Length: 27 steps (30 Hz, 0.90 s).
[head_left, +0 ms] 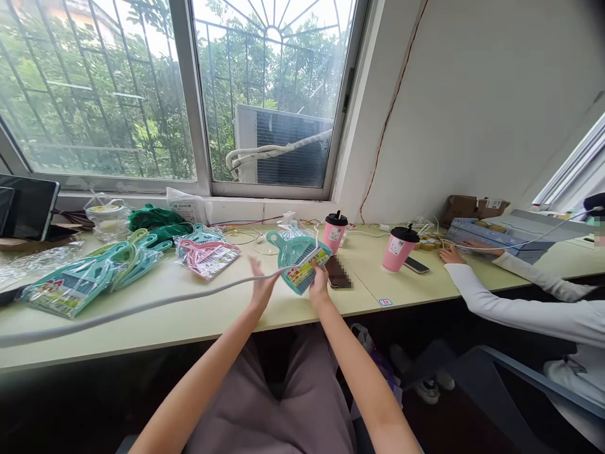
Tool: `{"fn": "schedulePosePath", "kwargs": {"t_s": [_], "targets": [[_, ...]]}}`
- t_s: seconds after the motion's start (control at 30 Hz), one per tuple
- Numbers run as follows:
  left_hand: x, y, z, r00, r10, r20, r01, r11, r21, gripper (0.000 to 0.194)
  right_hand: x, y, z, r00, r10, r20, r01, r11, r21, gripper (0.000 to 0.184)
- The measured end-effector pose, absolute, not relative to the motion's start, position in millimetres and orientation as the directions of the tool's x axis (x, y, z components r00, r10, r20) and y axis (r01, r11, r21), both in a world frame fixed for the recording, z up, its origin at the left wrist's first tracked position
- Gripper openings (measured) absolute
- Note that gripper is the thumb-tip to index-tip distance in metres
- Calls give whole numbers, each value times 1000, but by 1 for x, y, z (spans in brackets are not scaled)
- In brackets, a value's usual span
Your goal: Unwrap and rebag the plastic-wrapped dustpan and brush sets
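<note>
My right hand (pixel 320 285) grips a teal plastic dustpan (pixel 288 249) in a clear bag, with a colourful paper label (pixel 307 270) across it. My left hand (pixel 261 288) is raised just left of the dustpan, fingers spread. A long grey-white cord (pixel 142 307) runs from the table's left side past these fingers towards the dustpan. I cannot tell whether the hand grips it. Several bagged teal dustpan sets (pixel 70 287) lie further left, and a bagged pink brush set (pixel 207 257) lies between them and my hands. A pixelated dark object (pixel 338 272) lies just right of my right hand.
Two pink cups with black lids (pixel 334 231) (pixel 399 249) and a phone (pixel 416 265) stand to the right. A co-worker's hand (pixel 452 255) in a white sleeve rests on a blue box (pixel 491 236). A green cloth (pixel 155 217) and a tablet (pixel 28 207) lie at the back left.
</note>
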<state>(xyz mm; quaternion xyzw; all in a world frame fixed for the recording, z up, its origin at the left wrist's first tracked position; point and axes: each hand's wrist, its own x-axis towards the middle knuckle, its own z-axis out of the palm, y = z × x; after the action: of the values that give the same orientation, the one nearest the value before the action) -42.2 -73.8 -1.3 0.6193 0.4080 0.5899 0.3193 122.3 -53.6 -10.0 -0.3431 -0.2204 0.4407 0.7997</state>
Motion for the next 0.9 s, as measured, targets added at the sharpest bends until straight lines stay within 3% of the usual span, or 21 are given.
{"fn": "schedulePosePath", "kwargs": {"t_s": [0.07, 0.1, 0.2, 0.27, 0.37, 0.53, 0.73, 0.9], "targets": [[-48, -79, 2, -354, 737, 577, 355, -465, 811, 80, 124, -49, -13, 529, 849, -4, -554, 342, -759, 36], [-48, -79, 4, -357, 675, 646, 456, -477, 751, 77, 124, -47, -15, 526, 850, -31, -557, 317, -767, 36], [-36, -61, 15, 113, 654, 748, 586, -652, 482, 63, 120, -41, -19, 496, 865, -80, -566, 252, -785, 34], [-19, -42, 21, 258, 678, 688, 588, -675, 445, 63, 115, -38, -21, 475, 878, -66, -548, 237, -802, 33], [4, -22, 26, 280, 725, 629, 617, -638, 460, 57, 110, -35, -23, 466, 884, -25, -503, 241, -830, 31], [23, -25, 34, 325, 753, 572, 710, -594, 378, 41, 106, -30, -27, 467, 882, 68, -452, 304, -838, 23], [36, -20, 59, 219, 849, 482, 851, -407, 331, 30, 103, -30, -25, 511, 857, 59, -394, 295, -871, 15], [38, -20, 62, 392, 803, 449, 834, -516, 194, 24, 106, -31, -23, 540, 834, 110, -299, 312, -902, 13]]}}
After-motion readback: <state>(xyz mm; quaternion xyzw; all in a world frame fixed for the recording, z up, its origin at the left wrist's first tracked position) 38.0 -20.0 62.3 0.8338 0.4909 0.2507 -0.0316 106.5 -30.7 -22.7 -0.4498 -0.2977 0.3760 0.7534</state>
